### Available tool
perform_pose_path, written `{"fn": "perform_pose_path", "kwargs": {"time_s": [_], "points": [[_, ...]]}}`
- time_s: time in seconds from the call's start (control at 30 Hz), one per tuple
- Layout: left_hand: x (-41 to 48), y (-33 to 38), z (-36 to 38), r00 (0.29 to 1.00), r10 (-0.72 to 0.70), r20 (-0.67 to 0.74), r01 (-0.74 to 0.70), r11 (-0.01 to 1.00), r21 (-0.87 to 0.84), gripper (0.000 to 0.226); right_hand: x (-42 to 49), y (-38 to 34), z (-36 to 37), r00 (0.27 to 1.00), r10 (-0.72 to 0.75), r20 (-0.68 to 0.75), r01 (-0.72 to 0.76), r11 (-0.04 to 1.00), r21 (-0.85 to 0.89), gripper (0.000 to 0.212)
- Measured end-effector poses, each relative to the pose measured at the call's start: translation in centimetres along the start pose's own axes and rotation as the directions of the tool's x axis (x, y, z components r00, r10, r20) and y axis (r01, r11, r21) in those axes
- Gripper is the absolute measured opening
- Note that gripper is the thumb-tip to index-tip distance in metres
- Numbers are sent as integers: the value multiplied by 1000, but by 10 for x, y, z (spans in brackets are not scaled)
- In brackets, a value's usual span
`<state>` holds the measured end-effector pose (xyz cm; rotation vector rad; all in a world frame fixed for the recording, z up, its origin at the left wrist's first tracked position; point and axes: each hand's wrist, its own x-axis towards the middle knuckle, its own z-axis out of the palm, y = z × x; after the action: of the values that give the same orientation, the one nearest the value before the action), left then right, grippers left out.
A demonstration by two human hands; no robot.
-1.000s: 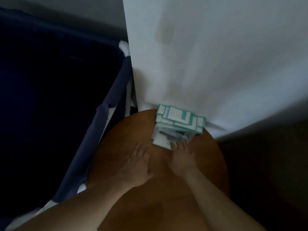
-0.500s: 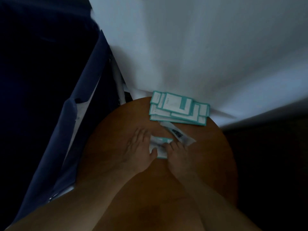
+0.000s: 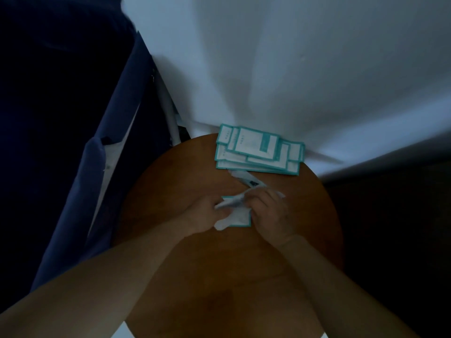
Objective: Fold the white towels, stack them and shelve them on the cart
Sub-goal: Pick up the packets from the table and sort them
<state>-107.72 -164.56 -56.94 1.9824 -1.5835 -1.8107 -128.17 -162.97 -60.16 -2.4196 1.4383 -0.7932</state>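
1. Fingers of the left hand (image 3: 203, 215) pinch one end of a white, teal-edged packet (image 3: 238, 217).
2. Fingers of the right hand (image 3: 272, 214) curl round its other end.
3. It is over the middle of the surface (image 3: 310, 230), near the far-edge stack (image 3: 258, 150).

A teal-edged white packet (image 3: 238, 215) is held just above the round wooden bench (image 3: 170, 191), its lower half flat and its upper edge crumpled, pinched between the left grip (image 3: 205, 215) and the right grip (image 3: 271, 211). Well apart from it, at the bench's far edge, lies a loose, overlapping pile of matching packets (image 3: 258, 148), flat and slightly fanned.
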Motion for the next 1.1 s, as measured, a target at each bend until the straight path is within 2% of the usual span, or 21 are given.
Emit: {"fn": "perform_pose_path", "kwargs": {"time_s": [0.07, 0.13, 0.2, 0.3, 0.4, 0.47, 0.57, 0.67, 0.73, 0.83, 0.9, 1.0, 1.1], "points": [[1, -6, -1, 998, -57, -2, 56, 984, -170, 20, 2, 4, -4, 988, 151, 23, -151, 988, -30, 26], [-3, -8, -1, 995, -92, -25, 81, 950, -303, 12, 7, 10, -7, 933, 356, 47, -352, 933, -79, 41], [-9, -7, 1, 991, -135, -13, 118, 901, -419, 8, 13, 16, -8, 867, 476, 149, -460, 878, -131, 49], [-17, -8, 4, 983, -182, 19, 167, 854, -493, 6, 22, 21, -4, 747, 565, 349, -489, 824, -287, 53], [-23, -11, 5, 972, -235, -11, 193, 823, -535, 9, 26, 18, 1, 702, 586, 403, -453, 805, -382, 38], [-29, -11, 6, 965, -259, -27, 204, 814, -545, 9, 26, 13, -2, 683, 620, 387, -521, 784, -337, 29], [-43, -9, 5, 960, -275, -44, 211, 823, -527, 15, 18, 1, -9, 639, 655, 403, -631, 746, -214, 34], [-59, -7, 5, 957, -266, -111, 176, 844, -507, 23, 4, -12, -18, 578, 695, 427, -765, 644, -12, 37], [-72, -2, 4, 959, -228, -170, 106, 843, -528, 32, -4, -22, -25, 557, 694, 457, -806, 585, 94, 33], [-101, 11, -1, 965, -154, -211, -1, 806, -591, 65, -11, -45, -41, 592, 659, 463, -791, 584, 181, 29], [-120, 21, -4, 969, -100, -227, -62, 789, -611, 70, -8, -62, -56, 643, 656, 395, -759, 613, 218, 27], [-148, 31, -9, 962, -48, -269, -119, 812, -572, 60, 0, -85, -85, 778, 595, 202, -624, 769, 136, 18], [-177, 44, -14, 960, -44, -275, -120, 826, -551, 33, 4, -107, -117, 877, 478, 46, -480, 876, 57, 16]]}}
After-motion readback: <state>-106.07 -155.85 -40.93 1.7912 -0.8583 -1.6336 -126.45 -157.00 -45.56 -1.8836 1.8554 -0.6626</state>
